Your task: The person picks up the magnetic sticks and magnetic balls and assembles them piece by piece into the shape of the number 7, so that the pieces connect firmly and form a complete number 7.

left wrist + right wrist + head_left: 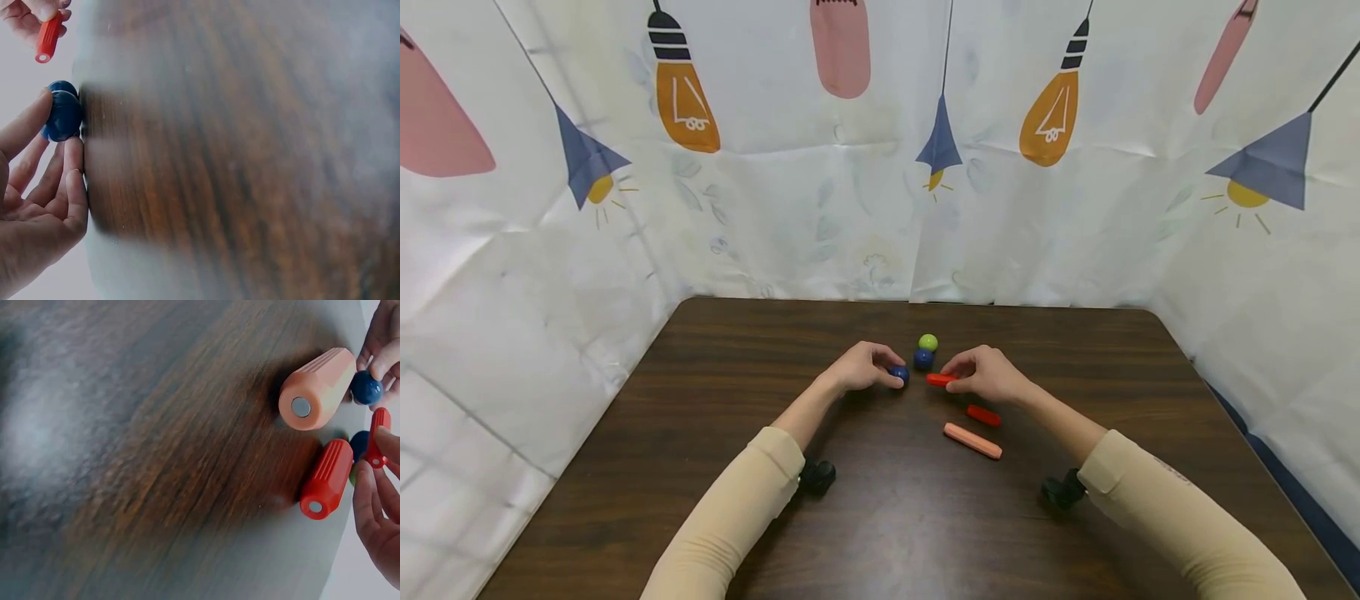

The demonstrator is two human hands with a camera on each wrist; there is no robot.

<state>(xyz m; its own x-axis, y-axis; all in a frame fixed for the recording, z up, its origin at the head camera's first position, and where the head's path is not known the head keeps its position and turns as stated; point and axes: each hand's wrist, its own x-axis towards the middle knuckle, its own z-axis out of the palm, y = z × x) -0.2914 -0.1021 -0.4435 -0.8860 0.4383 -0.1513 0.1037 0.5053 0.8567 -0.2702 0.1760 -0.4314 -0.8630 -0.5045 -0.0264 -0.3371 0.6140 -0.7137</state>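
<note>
My left hand (867,367) pinches a dark blue ball (898,375) between thumb and fingers, near the middle of the table. My right hand (988,373) holds a short red rod (938,379) between thumb and fingertips, its free end pointing left. Between and beyond the hands, a second blue ball (923,359) stands against a green ball (928,342). In the left wrist view, the red rod (49,39) shows a pale disc in its end, and the held blue ball (64,116) overlaps the other.
Nearer than the right hand lie another red rod (983,416) and a longer peach-coloured rod (972,441), both grooved with silver discs in their ends (300,407). The dark wooden table (880,517) meets a printed white curtain (775,225) behind.
</note>
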